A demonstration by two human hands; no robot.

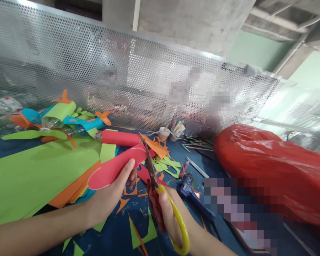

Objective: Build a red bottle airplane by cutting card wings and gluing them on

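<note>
Plainly, the largest thing before you is the perforated metal panel (77,64), silvery and hard, with small round holes. Below it spreads the dark blue tabletop (109,236), and at its right lies a red plastic bag (269,163), glossy, bulging and wrinkled. To your left, green paper sheets (42,174) are flat and smooth. Your right hand (178,197) is closed around the scissors (152,170), which have smooth yellow and red handles and narrow metal blades; whether the blades are parted, I cannot tell. Your left hand (114,190) pinches the red paper strip (109,171), long and round-ended, with a pale line along part of its border. It is above the table, its far end beside the blades. I judge this strip very light, rather stiff, but easy to crease or tear; its broad middle is the good place for a gentle hold, fingers away from the metal. Smallest are the paper scraps (169,165), thin, curved or pointed.
</note>
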